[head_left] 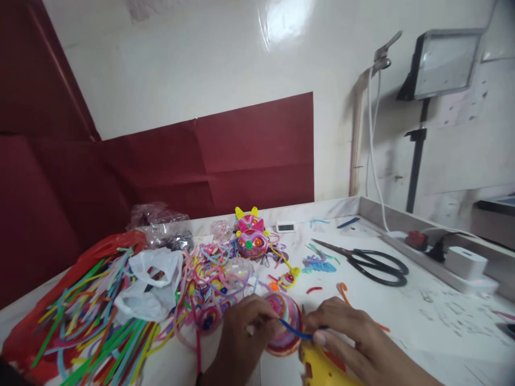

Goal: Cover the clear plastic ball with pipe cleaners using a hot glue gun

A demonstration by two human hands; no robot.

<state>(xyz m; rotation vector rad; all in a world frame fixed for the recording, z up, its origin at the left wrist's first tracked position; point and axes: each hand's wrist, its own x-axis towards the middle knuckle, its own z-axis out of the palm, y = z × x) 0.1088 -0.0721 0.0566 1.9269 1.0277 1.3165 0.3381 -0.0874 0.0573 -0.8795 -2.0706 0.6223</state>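
A short blue pipe cleaner is stretched between my two hands. My left hand pinches one end between thumb and forefinger. My right hand closes its thumb and fingers on the other end. Below the strip lies a round disc covered in coiled pink, purple, orange and white strands; my left hand partly covers it. Under my right hand is a yellow tool with a thin tip, seemingly a glue gun; most of it is hidden. Whether my right hand touches it, I cannot tell.
Loose pipe cleaners and a white plastic bag lie left on a red bag. A colourful animal-like figure stands behind. Black-handled scissors, a small digital display and a power strip are further right.
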